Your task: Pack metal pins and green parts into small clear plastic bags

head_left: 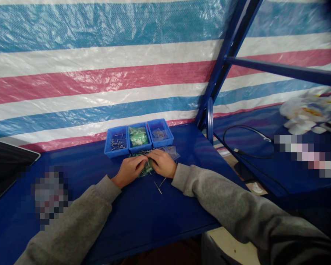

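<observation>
My left hand (130,169) and my right hand (162,162) meet at the middle of the blue table, fingertips curled and closed against each other. What they pinch is hidden and too small to make out. Green packets with thin metal pieces (148,168) lie right under and between them. Just past my right hand, clear plastic bags (171,151) lie flat. Two thin metal rods (158,188) rest loose on the table, nearer to me. Behind the hands stand three blue bins: one with metal rods (118,142), one with green packets (138,136), one with small clear bags (159,134).
A dark laptop-like panel (11,165) stands at the left edge. Blue metal posts (209,103) rise at the table's right end. Beyond them, a second blue table carries a black cable (248,154) and white plastic bags (300,114). Striped sheeting (99,77) hangs behind.
</observation>
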A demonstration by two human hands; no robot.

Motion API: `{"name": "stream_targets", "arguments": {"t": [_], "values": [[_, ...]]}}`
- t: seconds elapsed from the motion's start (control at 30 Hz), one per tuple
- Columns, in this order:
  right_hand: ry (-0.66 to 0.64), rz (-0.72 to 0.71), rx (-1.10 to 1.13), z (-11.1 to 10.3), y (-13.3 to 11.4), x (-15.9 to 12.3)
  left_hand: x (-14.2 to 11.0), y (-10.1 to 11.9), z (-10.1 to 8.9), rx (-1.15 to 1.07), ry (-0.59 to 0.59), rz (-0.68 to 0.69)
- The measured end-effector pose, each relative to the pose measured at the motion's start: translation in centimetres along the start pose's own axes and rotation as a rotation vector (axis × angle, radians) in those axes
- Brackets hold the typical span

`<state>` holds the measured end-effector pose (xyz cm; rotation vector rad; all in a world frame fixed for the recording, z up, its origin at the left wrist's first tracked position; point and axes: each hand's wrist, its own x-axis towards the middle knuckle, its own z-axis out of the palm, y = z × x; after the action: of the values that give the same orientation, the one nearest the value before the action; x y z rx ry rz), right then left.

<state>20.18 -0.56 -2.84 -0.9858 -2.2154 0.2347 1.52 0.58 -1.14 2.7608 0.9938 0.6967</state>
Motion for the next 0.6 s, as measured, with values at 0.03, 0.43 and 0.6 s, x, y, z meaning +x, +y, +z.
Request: {"name": "stream_targets", "arguments": {"t": [0.03, 0.43, 0.6], "values": [[0.0, -0.001, -0.001, 0.0, 0.01, 0.0, -0.01, -0.05, 0.05, 0.0, 0.005, 0.0], [-0.001, -0.008, -0.012, 0.01, 0.05, 0.02, 0.08, 0.06, -0.1, -0.002, -0.023, -0.021], [-0.007, 0.003, -0.002, -0.03, 0.02, 0.0, 0.08, 0.18, -0.15, -0.008, -0.016, -0.014]]}}
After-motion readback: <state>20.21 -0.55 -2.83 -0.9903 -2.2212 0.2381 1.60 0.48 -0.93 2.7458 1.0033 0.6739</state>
